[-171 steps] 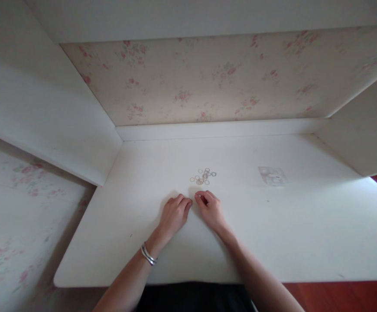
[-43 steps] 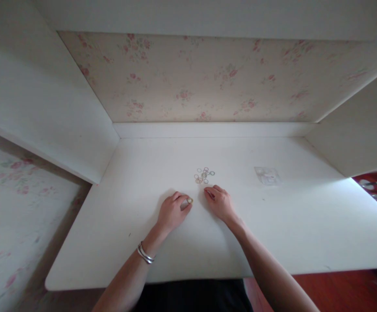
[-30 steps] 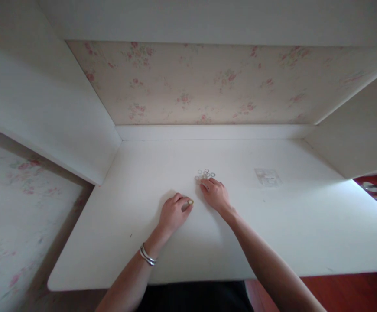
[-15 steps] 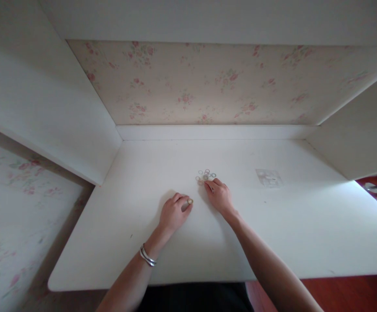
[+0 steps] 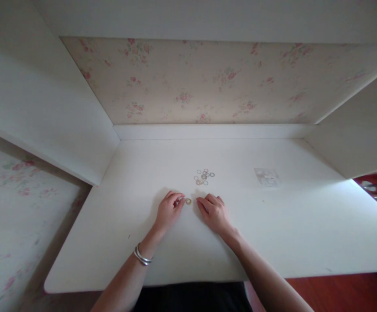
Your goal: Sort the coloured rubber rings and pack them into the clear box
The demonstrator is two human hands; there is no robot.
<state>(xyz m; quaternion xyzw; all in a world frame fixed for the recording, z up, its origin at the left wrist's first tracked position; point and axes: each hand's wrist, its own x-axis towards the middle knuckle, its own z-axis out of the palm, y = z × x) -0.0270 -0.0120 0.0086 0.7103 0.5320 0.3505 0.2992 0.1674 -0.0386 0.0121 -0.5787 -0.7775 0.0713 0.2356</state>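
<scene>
My left hand (image 5: 170,210) rests on the white table (image 5: 117,242) with its fingers curled, and its fingertips pinch a small gold ring (image 5: 188,201). My right hand (image 5: 213,211) lies palm down just right of that ring, fingers bent, fingertips a short gap from it. Whether it holds anything is hidden under the fingers. A loose cluster of several small rings (image 5: 203,176), gold, silver and greenish, lies on the table a little beyond both hands. A silver bracelet (image 5: 141,256) is on my left wrist.
A small clear plastic bag (image 5: 266,177) lies flat on the table to the right of the rings. White side panels and a flowered back wall (image 5: 201,82) enclose the table on three sides. Red floor shows at the lower right.
My right hand reached forward to the ring cluster and has drawn back beside my left hand. My left hand has stayed in place, with the gold ring at its fingertips.
</scene>
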